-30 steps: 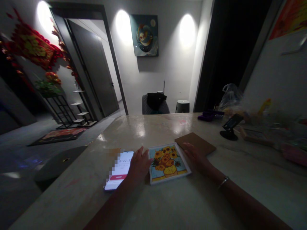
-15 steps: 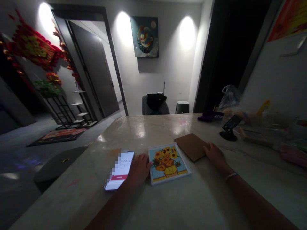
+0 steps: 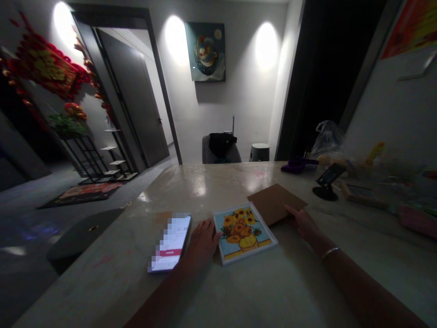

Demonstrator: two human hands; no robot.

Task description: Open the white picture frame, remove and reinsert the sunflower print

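Two hands down on the stone counter (image 3: pixel 235 291), and the star here is a sunflower mosaic picture (image 3: pixel 244 233): yellow and orange blooms in a yellow vase on a pale blue ground, inside a white frame, lying flat and slightly skewed between my hands. Its right edge runs along a brown board (image 3: pixel 277 204), but I can't make out whether it overlaps the board or just touches it. My left hand (image 3: pixel 202 243) lies flat, fingers together, tips at the frame's left edge. My right hand (image 3: pixel 302 223) comes in from the side, fingers together and stretched out, tips at the board's near edge, a bangle (image 3: pixel 329 252) on the wrist. By my left hand sits a phone (image 3: pixel 170 242), its screen pixelated and unreadable. The clutter further right is dim and blurred.
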